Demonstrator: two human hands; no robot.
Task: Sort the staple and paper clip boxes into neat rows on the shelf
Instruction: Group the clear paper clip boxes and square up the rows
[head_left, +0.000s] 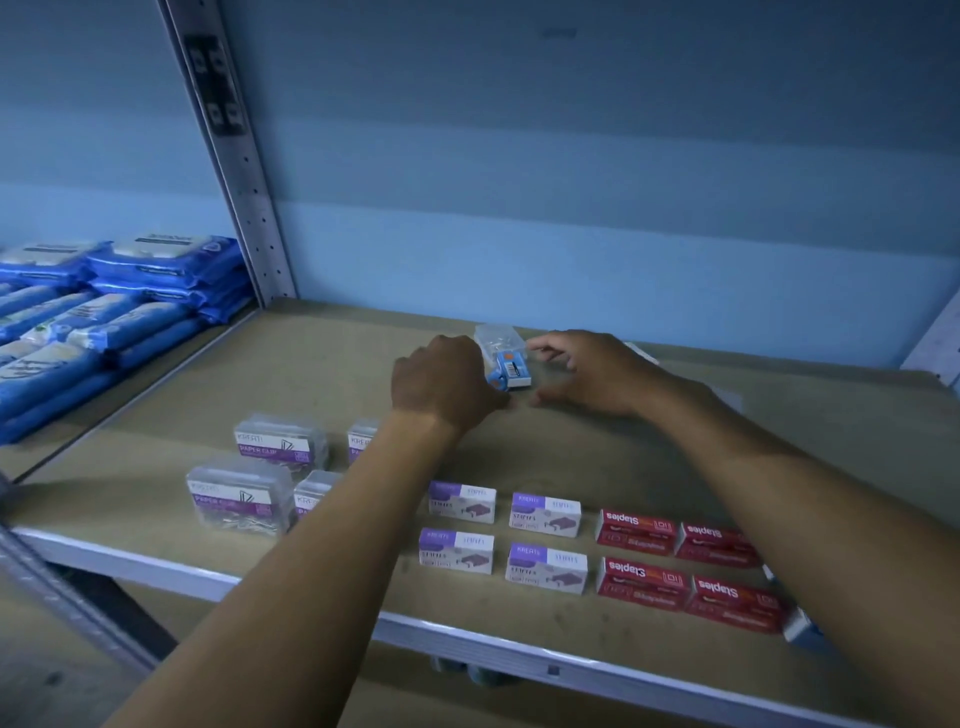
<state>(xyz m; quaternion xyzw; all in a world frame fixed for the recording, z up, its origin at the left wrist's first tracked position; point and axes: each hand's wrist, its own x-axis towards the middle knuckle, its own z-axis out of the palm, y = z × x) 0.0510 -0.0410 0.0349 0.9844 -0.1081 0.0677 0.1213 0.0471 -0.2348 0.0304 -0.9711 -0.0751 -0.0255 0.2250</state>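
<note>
Both hands flank a clear box (503, 356) with a blue label near the shelf's (311, 358) rear edge. Left hand (447, 382) curled against it, apparently gripping; right hand (587, 371) loosely open, fingertips touching it. Front edge: "PAPER CLIP" boxes (240, 492), purple "KREATE" boxes (546, 567), red "Staples" boxes (643, 583).

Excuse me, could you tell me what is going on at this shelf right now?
A person is sorting small stationery boxes on the shelf. Both hands are at the back: the left hand and the right hand flank a clear box with a blue label. Nearer the front edge, clear paper clip boxes, purple-and-white staple boxes and red staple boxes already sit in two-deep rows. Blue packets lie on the neighbouring shelf.
</note>
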